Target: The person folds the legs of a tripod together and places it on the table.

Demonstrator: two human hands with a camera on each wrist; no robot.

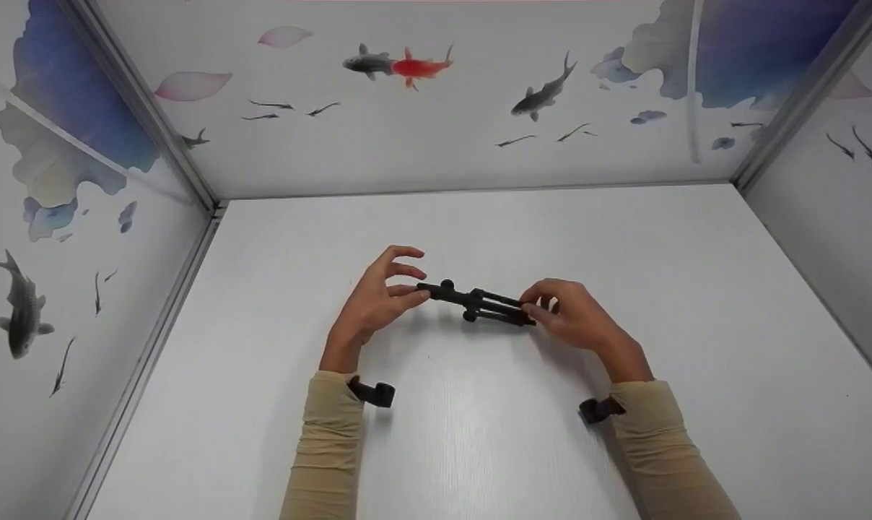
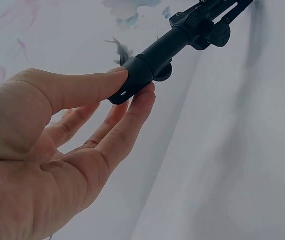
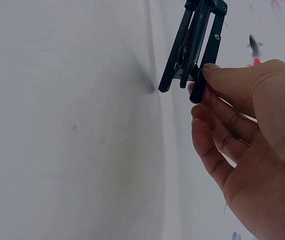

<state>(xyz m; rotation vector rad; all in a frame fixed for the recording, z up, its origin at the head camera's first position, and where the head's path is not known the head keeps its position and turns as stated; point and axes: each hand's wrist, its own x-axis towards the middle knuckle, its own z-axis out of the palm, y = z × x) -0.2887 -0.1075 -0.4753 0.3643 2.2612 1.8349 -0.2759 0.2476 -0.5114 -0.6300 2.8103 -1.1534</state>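
Between the two hands a small black tripod point(image 1: 472, 300) is held above the white table, its legs folded close together and pointing right. My left hand point(image 1: 382, 292) pinches the tube end with thumb and fingers; the left wrist view shows this collar-like end point(image 2: 135, 77) and round knobs along the shaft. At the other end my right hand point(image 1: 569, 310) pinches one leg near its tip between thumb and forefinger. In the right wrist view that leg point(image 3: 212, 50) stands slightly apart from the others, and the remaining fingers are curled below it.
A white tabletop point(image 1: 450, 433) lies under both hands. White panels point(image 1: 436, 144) painted with fish and petals stand at the back and both sides, joined by metal corner frames point(image 1: 147, 101). A black wrist camera point(image 1: 378, 393) sits on each sleeve cuff.
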